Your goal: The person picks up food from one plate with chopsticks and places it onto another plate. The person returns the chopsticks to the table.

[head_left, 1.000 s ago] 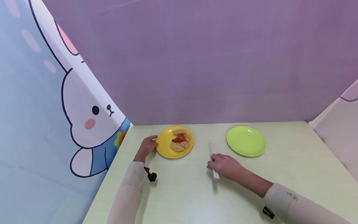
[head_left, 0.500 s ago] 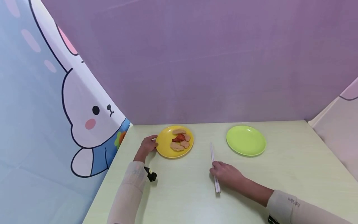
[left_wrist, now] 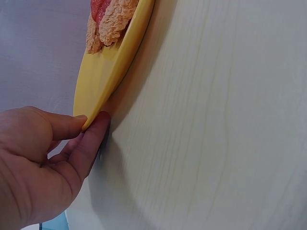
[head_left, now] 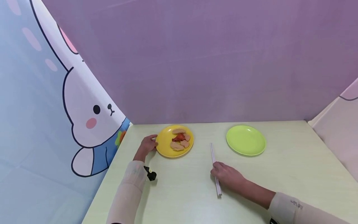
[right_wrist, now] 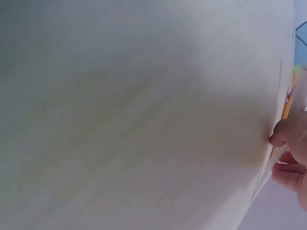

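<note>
At the left my left hand [head_left: 148,144] pinches the near-left rim of a yellow plate [head_left: 164,143]. In the left wrist view its thumb lies on top of the rim and a finger [left_wrist: 93,139] is underneath. Several breaded-looking food pieces [head_left: 177,146] and one red drumstick-like piece [head_left: 179,138] lie on that plate's right half. Near the middle of the table my right hand [head_left: 227,175] grips a pair of pale chopsticks [head_left: 218,187] around their middle. They lie low over the tabletop, roughly parallel and close together, pointing away from me. The right wrist view shows only part of this hand [right_wrist: 292,143].
A green plate [head_left: 246,141] stands at the back right, with nothing on it. Behind the pale table [head_left: 179,193] rises a purple cloth backdrop [head_left: 195,68]. A rabbit-print cloth [head_left: 84,102] hangs along the left side.
The right hand has moved toward me and slightly right with the chopsticks, lower to the table; their near ends now reach closer to me. The left hand and both plates stay put.
</note>
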A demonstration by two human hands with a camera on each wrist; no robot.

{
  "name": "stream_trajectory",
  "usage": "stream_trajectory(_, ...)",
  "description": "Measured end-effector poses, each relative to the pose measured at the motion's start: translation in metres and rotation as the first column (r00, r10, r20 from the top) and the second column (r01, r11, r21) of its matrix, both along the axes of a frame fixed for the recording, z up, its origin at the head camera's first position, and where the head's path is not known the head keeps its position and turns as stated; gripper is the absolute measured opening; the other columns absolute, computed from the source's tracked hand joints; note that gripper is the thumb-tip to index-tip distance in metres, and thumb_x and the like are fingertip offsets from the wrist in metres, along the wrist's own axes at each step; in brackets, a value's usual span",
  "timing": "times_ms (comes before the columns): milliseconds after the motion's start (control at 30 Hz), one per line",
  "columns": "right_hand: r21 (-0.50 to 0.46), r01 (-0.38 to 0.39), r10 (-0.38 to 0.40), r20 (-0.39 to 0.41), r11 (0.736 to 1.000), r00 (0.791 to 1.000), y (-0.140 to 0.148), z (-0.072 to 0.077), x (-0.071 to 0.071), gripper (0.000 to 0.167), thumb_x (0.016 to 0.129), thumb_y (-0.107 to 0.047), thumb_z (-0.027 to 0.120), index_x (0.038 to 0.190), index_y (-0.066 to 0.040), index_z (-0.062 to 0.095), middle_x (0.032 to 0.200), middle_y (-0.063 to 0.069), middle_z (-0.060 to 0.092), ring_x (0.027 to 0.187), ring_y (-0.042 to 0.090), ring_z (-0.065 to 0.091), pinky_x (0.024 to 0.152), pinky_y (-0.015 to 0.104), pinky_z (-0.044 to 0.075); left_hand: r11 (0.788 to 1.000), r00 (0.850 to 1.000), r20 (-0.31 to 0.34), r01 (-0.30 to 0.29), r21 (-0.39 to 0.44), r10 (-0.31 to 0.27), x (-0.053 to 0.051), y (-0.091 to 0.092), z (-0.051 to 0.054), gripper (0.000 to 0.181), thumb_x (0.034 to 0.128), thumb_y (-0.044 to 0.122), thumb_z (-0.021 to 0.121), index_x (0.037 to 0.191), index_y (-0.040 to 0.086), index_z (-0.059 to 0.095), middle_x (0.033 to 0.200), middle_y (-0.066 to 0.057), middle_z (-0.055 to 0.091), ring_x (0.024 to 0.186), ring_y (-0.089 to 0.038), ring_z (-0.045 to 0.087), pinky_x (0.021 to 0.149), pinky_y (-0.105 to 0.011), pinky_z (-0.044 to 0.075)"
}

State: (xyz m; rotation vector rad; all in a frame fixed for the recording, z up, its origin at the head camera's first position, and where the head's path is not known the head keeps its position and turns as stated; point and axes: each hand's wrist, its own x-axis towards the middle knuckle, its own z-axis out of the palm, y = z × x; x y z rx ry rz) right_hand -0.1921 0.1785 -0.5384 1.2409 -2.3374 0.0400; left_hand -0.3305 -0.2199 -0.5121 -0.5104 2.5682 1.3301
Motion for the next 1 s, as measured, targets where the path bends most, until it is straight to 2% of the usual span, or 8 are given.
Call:
stream_trajectory(167, 0.020, 0.026, -0.028, 0.113, 0.999, 0.993, 0.000, 0.001, 0.004, 0.022, 0.076, 0.001, 0.083, 0.091, -0.009, 0.070, 0.098, 0.010, 0.065, 0.088, 0.020, 0.069, 0.076, 0.026, 0.061, 1.000, 1.000, 0.011, -0.009, 0.000, 0.009, -0.004, 0.000, -0.004, 0.057, 0.0957, 0.001, 0.060, 0.151, 0.013, 0.050, 0.140, -0.020, 0.062, 0.091, -0.020, 0.069, 0.076, -0.029, 0.060)
stream_trajectory(300, -0.011, 0.020, -0.018, 0.183, 1.000, 0.983, 0.003, 0.002, 0.004, 0.021, 0.080, 0.001, 0.080, 0.095, -0.010, 0.071, 0.096, 0.008, 0.064, 0.086, 0.019, 0.068, 0.074, 0.027, 0.061, 1.000, 1.000, 0.005, -0.007, 0.010, 0.007, -0.005, 0.000, -0.005, 0.057, 0.0956, 0.001, 0.059, 0.151, 0.012, 0.049, 0.139, -0.021, 0.062, 0.090, -0.020, 0.069, 0.073, -0.028, 0.060)
stream_trajectory(467, -0.061, 0.009, 0.003, 0.194, 0.998, 0.981, 0.006, 0.003, 0.002, 0.019, 0.082, -0.002, 0.078, 0.096, -0.014, 0.073, 0.093, 0.007, 0.064, 0.083, 0.018, 0.067, 0.070, 0.027, 0.060, 1.000, 1.000, -0.002, -0.015, 0.018, 0.015, -0.003, 0.001, -0.003, 0.057, 0.0955, 0.000, 0.059, 0.151, 0.012, 0.049, 0.137, -0.020, 0.063, 0.088, -0.019, 0.068, 0.072, -0.028, 0.059)
stream_trajectory(700, -0.052, 0.041, -0.031, 0.174, 0.998, 0.984, 0.004, -0.001, 0.003, 0.013, 0.082, -0.006, 0.079, 0.092, -0.013, 0.072, 0.093, 0.007, 0.065, 0.084, 0.018, 0.067, 0.072, 0.027, 0.060, 1.000, 1.000, -0.020, 0.004, -0.017, -0.004, -0.002, 0.002, -0.002, 0.057, 0.0952, 0.000, 0.059, 0.150, 0.009, 0.050, 0.136, -0.022, 0.063, 0.085, -0.018, 0.069, 0.071, -0.028, 0.060)
stream_trajectory(767, -0.049, 0.041, -0.031, 0.181, 0.998, 0.983, 0.004, -0.001, 0.003, 0.014, 0.083, -0.006, 0.078, 0.093, -0.013, 0.072, 0.093, 0.007, 0.065, 0.084, 0.018, 0.067, 0.071, 0.027, 0.060, 0.999, 0.999, -0.028, 0.021, -0.036, -0.022, 0.000, 0.001, 0.000, 0.057, 0.0956, 0.001, 0.058, 0.151, 0.007, 0.048, 0.137, -0.023, 0.062, 0.091, -0.023, 0.070, 0.076, -0.032, 0.062)
stream_trajectory(833, -0.054, 0.043, -0.032, 0.194, 0.998, 0.980, 0.003, 0.001, 0.004, 0.014, 0.084, -0.005, 0.077, 0.095, -0.013, 0.072, 0.094, 0.007, 0.066, 0.084, 0.018, 0.067, 0.071, 0.027, 0.060, 0.996, 0.998, -0.045, 0.037, -0.078, -0.041, 0.002, 0.001, 0.004, 0.056, 0.0969, 0.006, 0.058, 0.152, 0.005, 0.046, 0.141, -0.025, 0.058, 0.104, -0.028, 0.069, 0.088, -0.038, 0.060)
stream_trajectory(900, -0.069, 0.055, -0.039, 0.219, 0.996, 0.975, 0.003, 0.006, 0.003, 0.016, 0.084, -0.004, 0.076, 0.098, -0.012, 0.073, 0.095, 0.007, 0.066, 0.084, 0.018, 0.067, 0.070, 0.028, 0.060, 0.989, 0.995, -0.072, 0.054, -0.138, -0.064, 0.003, 0.001, 0.010, 0.056, 0.0983, 0.011, 0.056, 0.152, 0.003, 0.044, 0.146, -0.027, 0.053, 0.119, -0.035, 0.063, 0.101, -0.044, 0.055)
stream_trajectory(1000, -0.115, 0.097, -0.066, 0.249, 0.989, 0.966, 0.003, 0.016, 0.001, 0.019, 0.084, -0.005, 0.074, 0.102, -0.010, 0.075, 0.098, 0.007, 0.068, 0.086, 0.018, 0.068, 0.071, 0.029, 0.060, 0.972, 0.987, -0.132, 0.064, -0.225, -0.096, 0.003, 0.004, 0.024, 0.058, 0.0999, 0.021, 0.055, 0.153, 0.002, 0.042, 0.152, -0.029, 0.044, 0.138, -0.041, 0.048, 0.114, -0.051, 0.043)
